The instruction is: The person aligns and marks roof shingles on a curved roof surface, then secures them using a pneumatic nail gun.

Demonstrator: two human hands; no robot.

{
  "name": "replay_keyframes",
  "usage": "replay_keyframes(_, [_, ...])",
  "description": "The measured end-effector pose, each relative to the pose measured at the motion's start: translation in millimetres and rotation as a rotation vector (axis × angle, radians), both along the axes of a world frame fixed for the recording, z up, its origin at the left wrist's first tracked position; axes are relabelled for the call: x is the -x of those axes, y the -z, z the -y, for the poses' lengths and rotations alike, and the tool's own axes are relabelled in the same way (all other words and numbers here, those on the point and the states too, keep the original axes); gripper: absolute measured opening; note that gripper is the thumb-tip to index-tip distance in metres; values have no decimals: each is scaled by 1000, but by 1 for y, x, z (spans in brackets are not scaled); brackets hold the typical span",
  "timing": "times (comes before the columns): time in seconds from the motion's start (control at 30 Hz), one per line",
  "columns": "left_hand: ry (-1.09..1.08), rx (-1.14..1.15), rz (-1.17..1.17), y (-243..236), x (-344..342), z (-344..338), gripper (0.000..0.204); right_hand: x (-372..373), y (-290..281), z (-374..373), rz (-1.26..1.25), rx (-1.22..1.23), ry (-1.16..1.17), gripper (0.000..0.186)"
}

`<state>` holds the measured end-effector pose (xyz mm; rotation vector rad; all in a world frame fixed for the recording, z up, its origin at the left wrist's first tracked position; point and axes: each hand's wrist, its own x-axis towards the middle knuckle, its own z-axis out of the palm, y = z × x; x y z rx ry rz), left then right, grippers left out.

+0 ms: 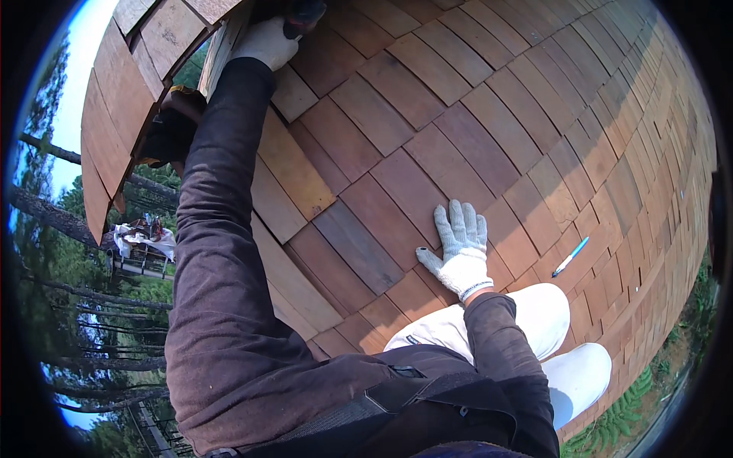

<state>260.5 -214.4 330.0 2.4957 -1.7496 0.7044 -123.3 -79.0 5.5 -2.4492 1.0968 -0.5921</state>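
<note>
- Your knees in pale trousers [534,317] sit nearest, tucked under you on the wooden shingle roof [473,99]; the slope falls off to your right toward greenery below.
- Your right hand [460,248], in a white knit glove, lies flat on the shingles just ahead of the knee: fingers spread, palm down, grip wide open, holding nothing, looks like a brace.
- A blue pen [571,256] lies loose on the shingles just to the right of that hand, apart from it, long axis running diagonally up-right. The right hand is far nearer to it than the left.
- Your left arm in a dark sleeve [221,229] stretches straight up-slope, well away from your body, along the roof's left edge.
- Your left hand [266,42], also white-gloved, is at the far end, grip closed round a dark tool [304,14] with a reddish part; most of the tool is cut off by the top of the view, so you can't tell its kind.
- The tool sits at the top-left of the shingled area, right where the laid shingles stop and an open gap [191,72] shows trees through the framing.
- Edges: drop-off close on the left past the sleeve; loose boards [122,107] beyond the gap. Open room is all to the right, across unbroken shingle rows.
- Far below left, a small platform with pale sheeting [145,244] among tree trunks.
</note>
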Motion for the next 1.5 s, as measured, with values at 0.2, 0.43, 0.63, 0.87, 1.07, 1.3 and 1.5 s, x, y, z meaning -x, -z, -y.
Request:
replay_keyframes(0.2, [-78, -43, -206, -30, -29, -3, 41, -2, 0, -3, 24, -1, -21, 91])
replay_keyframes(0.43, [-158, -93, -225, -48, -58, 11, 38, -1, 1, -2, 53, -32, -28, 92])
replay_keyframes(0.63, [-109, 31, -415, -38, -35, -7, 38, 2, -1, -2, 39, -41, -39, 92])
replay_keyframes(0.87, [-61, 27, -523, -2, 60, -60, 55, 7, -13, 1, 14, -86, -103, 95])
replay_keyframes(1.07, [238, -37, -1302, 0, 130, -120, 45, 5, -88, 11, 627, -493, 54, 75])
replay_keyframes(1.3, [384, 60, -1667, 47, 210, -136, 68, -16, -213, -25, 657, -470, 95, 76])
replay_keyframes(1.5, [270, 122, -1860, 98, 258, -148, 83, -2, -150, -20, 682, -393, 77, 80])
